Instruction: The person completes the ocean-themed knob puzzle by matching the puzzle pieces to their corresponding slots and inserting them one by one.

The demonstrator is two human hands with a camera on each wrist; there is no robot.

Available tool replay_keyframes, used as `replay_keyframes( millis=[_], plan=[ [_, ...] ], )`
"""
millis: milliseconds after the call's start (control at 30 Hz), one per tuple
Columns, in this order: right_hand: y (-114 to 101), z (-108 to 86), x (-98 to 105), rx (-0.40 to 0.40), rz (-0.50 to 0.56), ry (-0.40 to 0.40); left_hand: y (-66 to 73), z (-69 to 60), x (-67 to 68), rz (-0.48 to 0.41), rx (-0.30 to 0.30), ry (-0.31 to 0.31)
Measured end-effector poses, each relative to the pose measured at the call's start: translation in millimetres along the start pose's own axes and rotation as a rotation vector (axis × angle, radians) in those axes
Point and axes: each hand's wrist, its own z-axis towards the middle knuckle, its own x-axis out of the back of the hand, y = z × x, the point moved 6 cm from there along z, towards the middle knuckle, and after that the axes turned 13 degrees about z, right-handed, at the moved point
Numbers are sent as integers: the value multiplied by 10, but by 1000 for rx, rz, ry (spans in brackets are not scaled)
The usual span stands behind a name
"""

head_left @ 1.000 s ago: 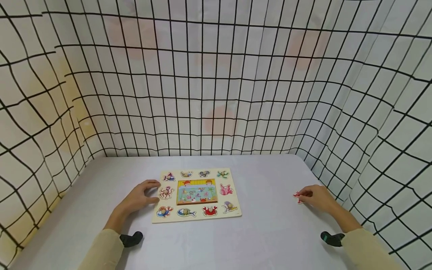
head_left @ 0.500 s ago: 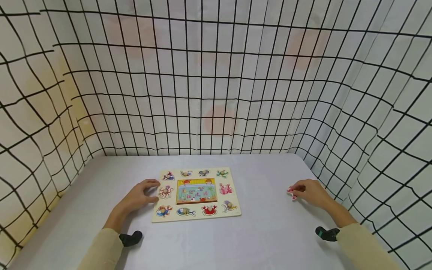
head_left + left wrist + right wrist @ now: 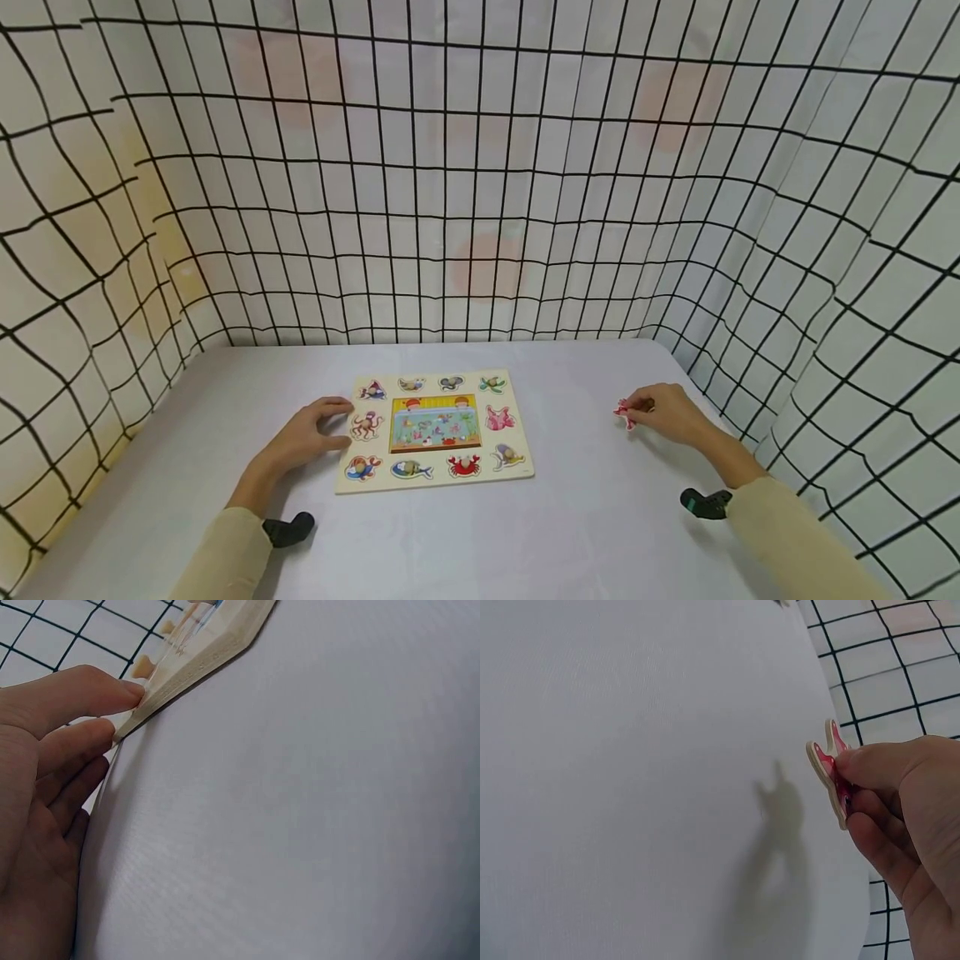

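Note:
A pale wooden puzzle board lies on the table, with several knobbed sea-animal pieces round a central aquarium picture. At its left edge is my left hand, thumb and fingers spread, fingertips at the edge. In the left wrist view the thumb lies against the board's side. My right hand, to the right of the board, pinches a pink puzzle piece between thumb and fingers, raised above the table. The piece's knob is hidden by the fingers. A pink figure on the board's right side shows no knob.
A white-covered table spreads around the board. Black grid netting over white cloth stands behind and on both sides, close to the right forearm. Each wrist carries a black camera mount, one of them left, the other right.
My right hand has moved left and slightly away from me, carrying the pink puzzle piece toward the board. The left hand has stayed at the board's left edge.

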Motion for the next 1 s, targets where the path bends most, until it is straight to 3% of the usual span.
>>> replay_keyframes(
  millis=[233, 667, 1000],
  plan=[
    [-119, 107, -72, 29, 49, -42, 3, -8, 2, -2, 4, -1],
    [-334, 333, -271, 8, 27, -104, -29, 20, -4, 8, 7, 1],
    [-502, 425, -470, 44, 27, -138, -15, 16, -14, -12, 2, -4]
  ],
)
